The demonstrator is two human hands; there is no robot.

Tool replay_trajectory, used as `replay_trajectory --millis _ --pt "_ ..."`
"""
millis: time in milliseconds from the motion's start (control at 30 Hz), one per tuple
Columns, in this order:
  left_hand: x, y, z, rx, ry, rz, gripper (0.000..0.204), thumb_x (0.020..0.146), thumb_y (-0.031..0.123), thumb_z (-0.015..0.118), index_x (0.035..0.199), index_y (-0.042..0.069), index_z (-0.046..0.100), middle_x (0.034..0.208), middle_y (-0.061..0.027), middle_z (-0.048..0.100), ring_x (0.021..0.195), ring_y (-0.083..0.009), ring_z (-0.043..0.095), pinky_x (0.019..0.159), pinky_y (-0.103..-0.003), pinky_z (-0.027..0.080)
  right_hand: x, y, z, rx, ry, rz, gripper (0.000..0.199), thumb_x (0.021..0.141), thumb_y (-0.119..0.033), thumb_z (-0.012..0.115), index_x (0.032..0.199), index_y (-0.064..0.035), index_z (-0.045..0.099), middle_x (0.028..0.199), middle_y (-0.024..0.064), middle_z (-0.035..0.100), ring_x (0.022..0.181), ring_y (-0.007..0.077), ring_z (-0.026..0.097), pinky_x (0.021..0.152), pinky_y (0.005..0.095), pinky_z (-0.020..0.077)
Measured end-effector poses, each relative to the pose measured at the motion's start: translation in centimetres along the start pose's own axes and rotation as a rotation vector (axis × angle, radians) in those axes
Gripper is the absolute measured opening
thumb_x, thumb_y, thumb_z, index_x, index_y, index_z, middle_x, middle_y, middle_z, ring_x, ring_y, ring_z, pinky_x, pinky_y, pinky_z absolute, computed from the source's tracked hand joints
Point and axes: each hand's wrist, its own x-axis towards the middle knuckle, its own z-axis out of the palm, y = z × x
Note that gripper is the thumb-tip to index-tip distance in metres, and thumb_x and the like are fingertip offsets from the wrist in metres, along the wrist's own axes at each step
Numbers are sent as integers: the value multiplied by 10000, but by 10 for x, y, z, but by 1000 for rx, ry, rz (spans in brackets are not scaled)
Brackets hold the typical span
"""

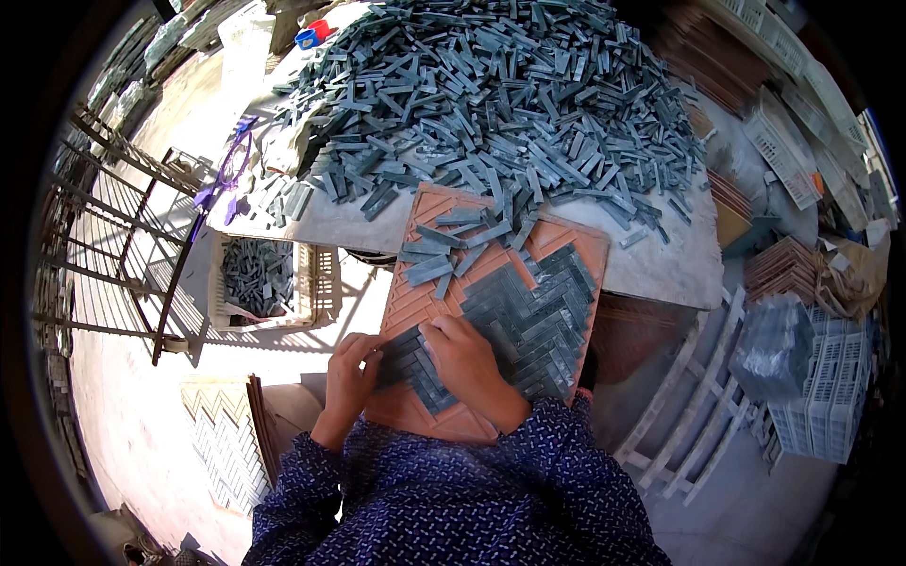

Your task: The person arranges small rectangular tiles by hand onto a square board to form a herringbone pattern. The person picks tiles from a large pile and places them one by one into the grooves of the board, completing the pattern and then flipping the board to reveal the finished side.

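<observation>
An orange-brown tray (387,300) with a moulded herringbone pattern leans from the table edge toward my body. Dark grey-green stone strips (543,325) fill much of its right side and part of its lower left. My left hand (351,379) is at the tray's left edge, with its fingers pinched together; whatever they hold is hidden. Over the laid strips at the lower middle is my right hand (464,363), its fingers bent and closed near the strips. Its grip is hidden too. Loose stone strips (432,255) lie across the tray's upper part.
Behind the tray, a big heap of stone strips (510,104) covers the pale table (661,264). A white crate (307,283) of strips stands at left, near a metal rack (118,217). Patterned panels (226,439) stand at lower left. White slats (684,401) and crates (821,387) are at right.
</observation>
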Motion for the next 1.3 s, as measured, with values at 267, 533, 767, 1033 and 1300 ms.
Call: replay_trajectory --millis 267,533,767,1033,1300 --pt "10 -6 -5 91 -34 188 102 768 7 642 868 5 658 837 -131 620 782 -307 611 681 -370 490 2 -11 -17 82 -65 92 288 786 -72 629 1063 2 598 938 129 590 850 299 610 705 369 503" --pt "88 18 35 116 103 333 279 718 99 681 963 18 576 912 -144 568 876 -337 564 752 -402 467 -11 -15 -54 237 47 218 197 837 -63 644 1022 7 647 934 152 655 765 258 655 646 316 507" --pt "97 13 30 378 -17 469 270 684 101 682 919 41 564 912 -112 562 861 -310 571 712 -394 497 -21 -4 -56 249 50 291 154 834 -73 660 972 -4 665 878 139 661 677 227 634 581 288 479" --pt "79 5 30 225 82 453 208 722 147 677 873 58 565 873 -75 555 834 -261 592 648 -371 513 2 2 -55 161 98 116 150 835 -52 640 973 6 653 871 155 648 729 273 644 634 320 498" --pt "77 3 28 112 52 356 248 748 152 706 941 45 593 915 -134 598 858 -319 611 715 -378 504 32 0 -43 43 35 11 194 822 -68 650 1008 -14 634 949 143 635 849 317 632 714 369 513"
